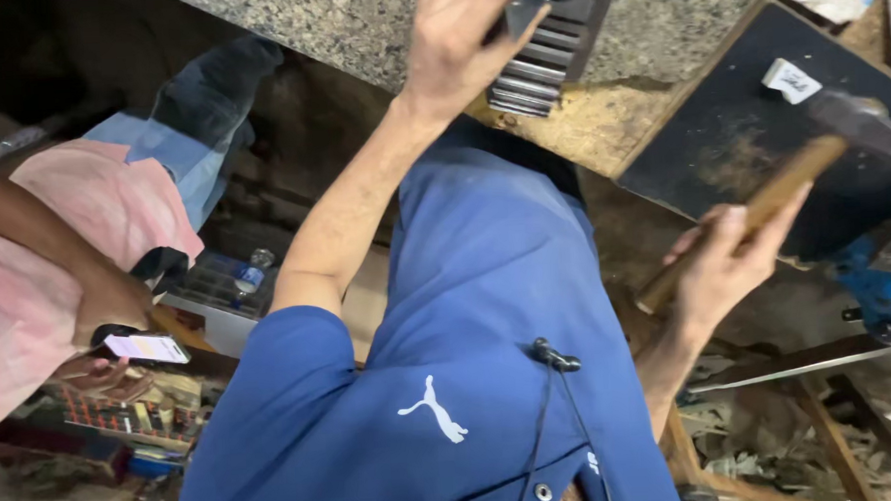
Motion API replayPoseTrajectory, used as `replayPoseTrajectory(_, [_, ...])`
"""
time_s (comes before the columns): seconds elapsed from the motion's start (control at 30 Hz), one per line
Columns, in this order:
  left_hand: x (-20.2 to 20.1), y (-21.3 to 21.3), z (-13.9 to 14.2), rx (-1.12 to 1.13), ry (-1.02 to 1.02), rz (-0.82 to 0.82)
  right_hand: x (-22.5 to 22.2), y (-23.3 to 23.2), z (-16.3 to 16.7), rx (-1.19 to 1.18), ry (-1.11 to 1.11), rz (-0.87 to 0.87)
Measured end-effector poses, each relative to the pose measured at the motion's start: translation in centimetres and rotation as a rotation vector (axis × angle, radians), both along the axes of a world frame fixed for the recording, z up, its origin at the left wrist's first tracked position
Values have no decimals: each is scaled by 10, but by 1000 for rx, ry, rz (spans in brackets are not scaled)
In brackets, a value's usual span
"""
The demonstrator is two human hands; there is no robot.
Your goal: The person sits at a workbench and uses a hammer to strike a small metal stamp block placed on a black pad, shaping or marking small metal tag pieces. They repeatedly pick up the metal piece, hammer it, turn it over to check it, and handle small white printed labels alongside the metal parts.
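Note:
My left hand (456, 40) is raised at the top centre and grips a stack of grey metal finned plates (547, 46) resting at the edge of a speckled stone slab (356, 24). My right hand (722, 263) is closed around the wooden handle of a hammer (793, 180). The hammer's dark metal head (866, 122) hangs over a black board (731, 128) at the right. My blue shirt (450, 360) fills the lower middle, with a small clip microphone (548, 354) on it.
Another person in a pink shirt (36, 268) stands at the left, holding a phone (147, 347) over a tray of small parts (132, 409). A plastic bottle (253, 274) lies below the slab. A blue vise (888, 296) and wooden slats (823, 414) crowd the right.

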State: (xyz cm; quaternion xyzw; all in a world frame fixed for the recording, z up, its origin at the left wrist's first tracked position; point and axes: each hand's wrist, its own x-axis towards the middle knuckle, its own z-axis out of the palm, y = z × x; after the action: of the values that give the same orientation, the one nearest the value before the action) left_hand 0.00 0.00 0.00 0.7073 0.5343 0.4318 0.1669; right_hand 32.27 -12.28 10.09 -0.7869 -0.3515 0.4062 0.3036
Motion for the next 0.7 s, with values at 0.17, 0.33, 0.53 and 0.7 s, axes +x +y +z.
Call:
replayPoseTrajectory(0.17, [19,0,12,-48,64,-52,-42,9,18,364,-680,732])
replayPoseTrajectory(0.33, [31,-9,18,-49,82,-69,-53,31,20,331,-663,822])
replayPoseTrajectory(0.53, [42,-5,16,6,45,-41,-58,46,19,344,-666,843])
replayPoseTrajectory(0.7, [44,0,17,75,50,-14,-58,50,22,368,-692,842])
